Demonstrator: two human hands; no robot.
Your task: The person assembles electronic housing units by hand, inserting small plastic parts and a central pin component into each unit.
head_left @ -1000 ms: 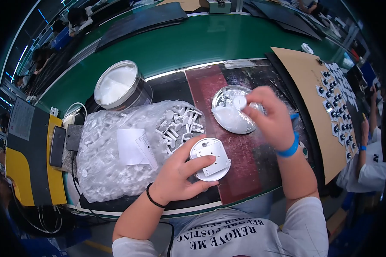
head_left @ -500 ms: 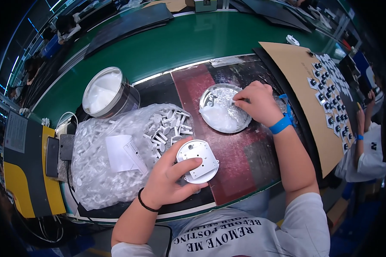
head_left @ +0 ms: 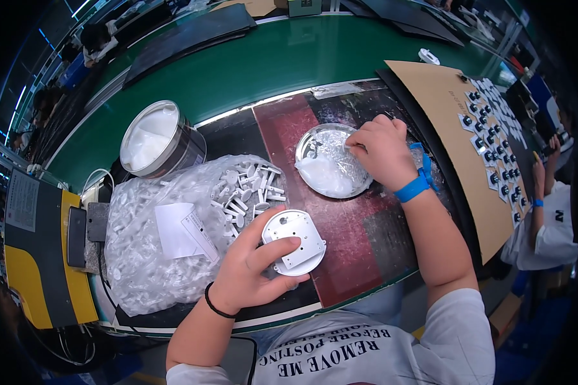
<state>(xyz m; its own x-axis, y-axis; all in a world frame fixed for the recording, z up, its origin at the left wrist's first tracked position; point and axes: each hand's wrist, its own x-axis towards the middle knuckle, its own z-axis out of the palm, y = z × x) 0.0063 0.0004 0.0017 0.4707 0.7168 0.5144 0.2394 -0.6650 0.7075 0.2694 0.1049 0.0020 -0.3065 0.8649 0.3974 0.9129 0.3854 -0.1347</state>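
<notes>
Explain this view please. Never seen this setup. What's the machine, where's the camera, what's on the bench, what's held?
There is no machine doing the handling: these are a person's bare hands. A wide fisheye camera on the person's head looks down, so straight edges bend and the forearms enter from below.

The left hand holds a round white part with small holes. The right hand is over a shiny round dish containing white material; whether its fingertips hold anything is hard to tell.

On the bench are a clear plastic bag of white stemmed pieces and an open tub. At right, small black-and-white parts stand on cardboard.
</notes>
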